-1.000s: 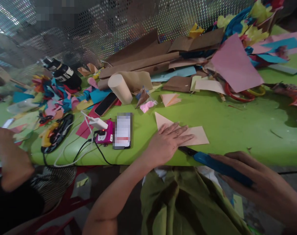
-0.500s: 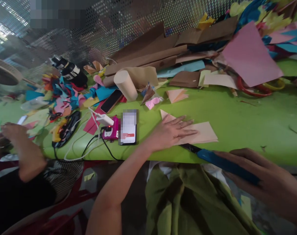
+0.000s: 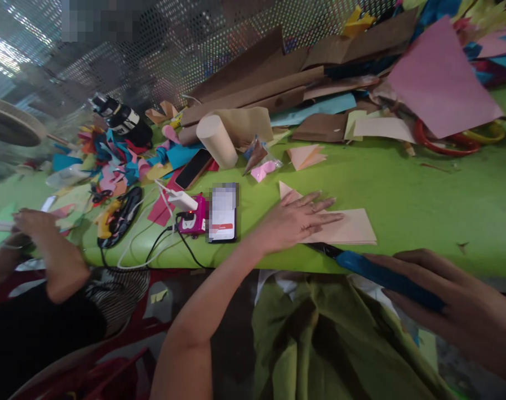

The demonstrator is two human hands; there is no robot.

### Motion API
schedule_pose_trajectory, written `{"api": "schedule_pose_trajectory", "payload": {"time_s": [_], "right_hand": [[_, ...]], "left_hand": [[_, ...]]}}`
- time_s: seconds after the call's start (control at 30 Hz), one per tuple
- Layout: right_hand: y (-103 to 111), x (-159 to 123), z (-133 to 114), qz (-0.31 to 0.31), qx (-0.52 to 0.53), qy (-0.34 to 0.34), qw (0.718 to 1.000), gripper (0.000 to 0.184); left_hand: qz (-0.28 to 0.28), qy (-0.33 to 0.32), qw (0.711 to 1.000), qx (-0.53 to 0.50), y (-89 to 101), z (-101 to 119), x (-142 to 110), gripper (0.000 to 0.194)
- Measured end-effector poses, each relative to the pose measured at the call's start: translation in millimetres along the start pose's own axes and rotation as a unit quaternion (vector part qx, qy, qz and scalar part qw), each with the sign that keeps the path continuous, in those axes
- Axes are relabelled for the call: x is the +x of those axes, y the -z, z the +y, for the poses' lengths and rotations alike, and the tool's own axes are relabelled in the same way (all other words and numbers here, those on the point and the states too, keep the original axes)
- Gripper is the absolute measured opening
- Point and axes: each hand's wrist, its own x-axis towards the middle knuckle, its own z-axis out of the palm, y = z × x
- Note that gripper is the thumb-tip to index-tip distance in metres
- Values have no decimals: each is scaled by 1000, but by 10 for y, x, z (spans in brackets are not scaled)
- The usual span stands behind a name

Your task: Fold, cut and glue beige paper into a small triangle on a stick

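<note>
Along the near edge of the green surface (image 3: 419, 205): the right hand (image 3: 452, 300), at right; the left hand (image 3: 292, 222), fingers spread flat over folded pale paper (image 3: 356, 226); a blue-handled knife (image 3: 388, 279) in the right fingers, its dark blade (image 3: 330, 251) at the paper's near edge. Paper slippage could cause tearing or a cut finger.

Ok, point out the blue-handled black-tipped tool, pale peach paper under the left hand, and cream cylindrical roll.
Blue-handled black-tipped tool (image 3: 371, 271), head view: mid-handle.
Pale peach paper (image 3: 355, 226), head view: uncovered right end.
Cream cylindrical roll (image 3: 218, 143), head view: middle of side.
</note>
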Motion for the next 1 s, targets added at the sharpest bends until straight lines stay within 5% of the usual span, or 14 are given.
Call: {"api": "schedule_pose_trajectory", "payload": {"time_s": [0.3,0.73,1.0], "right_hand": [[19,-32,7,-13,15,-31,999,42],[-85,7,-209,10,31,-7,999,40],[33,-359,45,16,-35,-39,999,47]], "left_hand": [[15,33,997,67,-58,70,-38,51],[-5,45,998,31,-34,65,-29,52],[0,59,998,-22,-36,9,-26,64]]}}
